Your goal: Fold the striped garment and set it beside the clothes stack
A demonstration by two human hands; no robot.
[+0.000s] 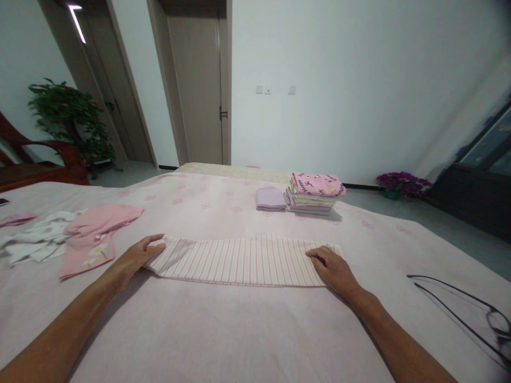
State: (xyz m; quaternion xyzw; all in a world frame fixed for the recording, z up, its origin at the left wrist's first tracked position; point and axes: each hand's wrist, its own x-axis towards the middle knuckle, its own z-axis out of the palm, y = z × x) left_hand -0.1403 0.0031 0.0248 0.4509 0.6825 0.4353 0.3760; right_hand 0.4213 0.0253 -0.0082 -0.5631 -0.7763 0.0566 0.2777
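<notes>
A pink-and-white striped cloth (239,260) lies folded into a long band across the pink bed sheet (223,330). My left hand (140,254) grips its left end, thumb and fingers closed on the edge. At the right end my right hand (333,267) pinches the cloth, fingers curled over the fabric. Both forearms reach in from the bottom of the view.
A stack of folded clothes (315,194) and a folded lilac piece (270,198) sit at the far side. Loose pink (96,234) and white garments (35,242) lie left. Glasses (495,319) rest at the right edge. A plant (67,117), wooden chair (35,165) and doors stand behind.
</notes>
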